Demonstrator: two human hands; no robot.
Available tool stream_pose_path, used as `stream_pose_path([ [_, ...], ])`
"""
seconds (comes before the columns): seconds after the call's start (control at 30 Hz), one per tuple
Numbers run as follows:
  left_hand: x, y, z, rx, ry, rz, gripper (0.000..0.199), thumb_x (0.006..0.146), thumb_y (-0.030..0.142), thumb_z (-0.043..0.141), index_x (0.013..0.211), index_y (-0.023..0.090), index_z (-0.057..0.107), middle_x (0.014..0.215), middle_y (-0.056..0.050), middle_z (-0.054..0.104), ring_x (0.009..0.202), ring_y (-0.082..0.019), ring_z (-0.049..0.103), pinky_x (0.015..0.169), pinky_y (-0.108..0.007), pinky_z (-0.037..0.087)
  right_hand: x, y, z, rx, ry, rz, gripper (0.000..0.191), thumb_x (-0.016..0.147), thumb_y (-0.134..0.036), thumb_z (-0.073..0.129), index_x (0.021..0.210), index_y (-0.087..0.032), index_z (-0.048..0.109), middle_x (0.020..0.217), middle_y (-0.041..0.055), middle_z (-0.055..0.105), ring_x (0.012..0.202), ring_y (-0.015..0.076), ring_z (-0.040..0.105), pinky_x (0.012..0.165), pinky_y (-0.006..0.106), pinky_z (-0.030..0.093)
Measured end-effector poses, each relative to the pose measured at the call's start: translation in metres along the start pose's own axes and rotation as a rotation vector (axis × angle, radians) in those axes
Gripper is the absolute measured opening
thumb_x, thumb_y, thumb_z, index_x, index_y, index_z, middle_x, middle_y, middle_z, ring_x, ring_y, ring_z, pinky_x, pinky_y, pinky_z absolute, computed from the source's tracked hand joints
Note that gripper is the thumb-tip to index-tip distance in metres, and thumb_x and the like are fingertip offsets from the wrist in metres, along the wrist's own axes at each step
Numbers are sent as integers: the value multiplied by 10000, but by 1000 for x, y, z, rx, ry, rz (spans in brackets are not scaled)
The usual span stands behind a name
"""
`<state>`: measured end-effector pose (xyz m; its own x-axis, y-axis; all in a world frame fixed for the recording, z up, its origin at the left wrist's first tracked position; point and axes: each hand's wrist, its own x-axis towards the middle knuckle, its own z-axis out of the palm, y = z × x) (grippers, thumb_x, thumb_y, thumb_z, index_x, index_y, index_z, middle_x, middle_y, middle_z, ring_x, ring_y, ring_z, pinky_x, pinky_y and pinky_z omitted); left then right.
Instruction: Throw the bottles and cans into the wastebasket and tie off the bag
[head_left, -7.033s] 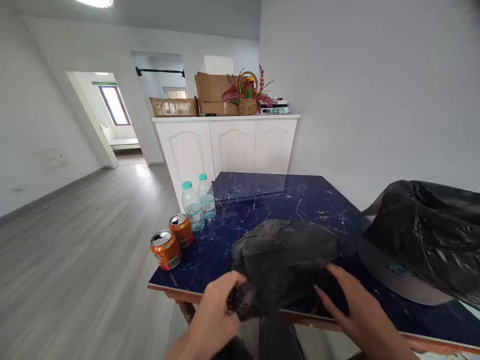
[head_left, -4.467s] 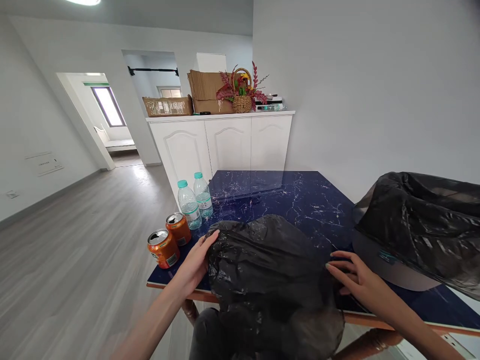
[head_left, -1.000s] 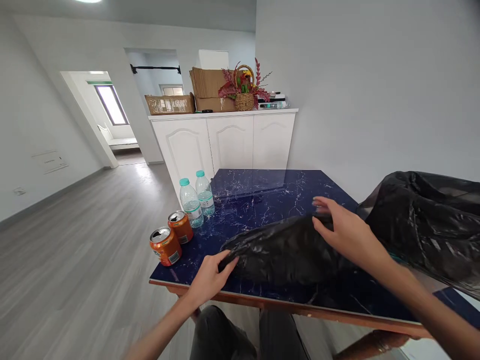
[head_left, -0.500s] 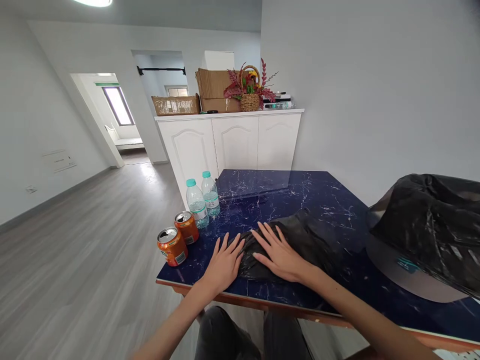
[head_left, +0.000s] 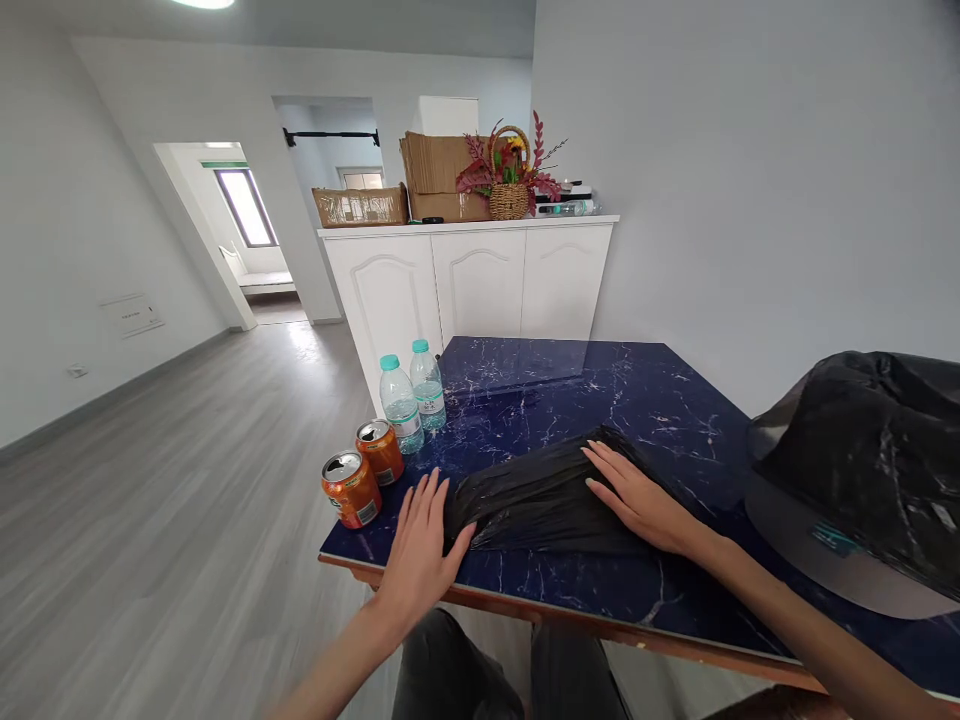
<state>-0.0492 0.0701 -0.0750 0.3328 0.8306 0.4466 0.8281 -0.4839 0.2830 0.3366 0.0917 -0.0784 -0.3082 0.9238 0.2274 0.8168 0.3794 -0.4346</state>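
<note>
A glossy blue desk [head_left: 517,410], veined white like marble. At right, a smooth grey bin [head_left: 795,560] draped in crinkled black plastic [head_left: 862,440], its teal label [head_left: 835,538] illegible. Near the desk's front edge, a thin black bag [head_left: 532,505] lies flattened, creased and shiny. The left grip [head_left: 418,560] and right grip [head_left: 637,505] are spread at its ends, clasping nothing. Clear bottles [head_left: 400,390], teal-capped, labels [head_left: 407,425] too small to read; orange metal cans [head_left: 352,495].

Legible text from where I stand: none | bottle labels [head_left: 430,404], orange cans [head_left: 354,495], bin sticker [head_left: 834,538], wall panel [head_left: 133,316] — markings too small to read
</note>
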Motion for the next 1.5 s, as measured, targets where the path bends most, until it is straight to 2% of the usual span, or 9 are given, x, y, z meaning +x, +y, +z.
stream_pose_path([
  [0.13,-20,17,-7,-66,114,-32,147,986,345,625,1068,226,594,1452,-156,608,1406,-355,552,1234,-684,319,-22,-60,8,5,-24,-203,707,1061,-522,474,1688,-269,265,1745,78,275,1623,287,198,1316,576,208],
  [0.3,-49,72,-28,-298,87,34,78,984,279,607,997,257,533,1366,-152,602,1266,-296,632,1040,-503,576,-47,-140,30,146,-48,-369,1011,854,-355,691,1709,-217,169,1752,96,239,1622,341,183,1315,613,166],
  [0.47,-78,86,-48,-218,146,549,527,908,472,767,1363,382,518,1468,-109,578,1344,-322,589,1096,-512,537,-64,-179,50,693,102,40,613,1006,-393,516,1596,-236,473,1533,100,606,1433,319,556,1191,546,461],
  [0.6,-61,84,-49,-52,96,636,707,946,421,746,1555,317,401,1581,-123,525,1503,-323,440,1228,-528,396,-52,-161,43,923,182,474,650,1030,-616,434,1541,-231,549,1378,109,722,1318,349,656,1050,552,582],
  [0.73,-16,95,-37,51,-216,637,692,999,492,657,1585,214,418,1692,-102,404,1589,-331,308,1299,-544,281,-25,-119,18,821,225,433,677,968,-562,568,1538,-199,532,1372,148,716,1242,352,697,1062,534,572],
  [0.9,20,99,-6,11,-254,596,697,1046,534,547,1631,199,369,1707,-109,372,1606,-322,273,1322,-543,217,-14,-98,0,222,487,202,641,1023,-456,498,1609,-214,404,1658,146,428,1522,326,425,1223,563,407],
  [1.0,27,98,8,13,-235,615,705,1067,551,482,1647,177,344,1680,-118,421,1609,-316,262,1332,-537,188,-17,-98,7,3,348,15,532,1094,-434,368,1557,-210,505,1666,108,435,1586,289,314,1284,544,316],
  [1.27,35,86,15,0,-347,577,547,1130,409,355,1635,201,380,1707,-83,368,1603,-274,282,1320,-502,240,-21,-39,51,-242,10,40,693,1108,-596,218,1631,-185,415,1721,113,298,1606,307,255,1297,601,230],
  [1.5,32,58,-6,-106,-436,638,693,1099,465,460,1698,246,188,1726,-90,324,1613,-260,257,1325,-497,223,-53,-69,1,-43,-17,-31,635,1111,-548,348,1682,-280,278,1746,54,257,1628,266,173,1311,573,228],
])
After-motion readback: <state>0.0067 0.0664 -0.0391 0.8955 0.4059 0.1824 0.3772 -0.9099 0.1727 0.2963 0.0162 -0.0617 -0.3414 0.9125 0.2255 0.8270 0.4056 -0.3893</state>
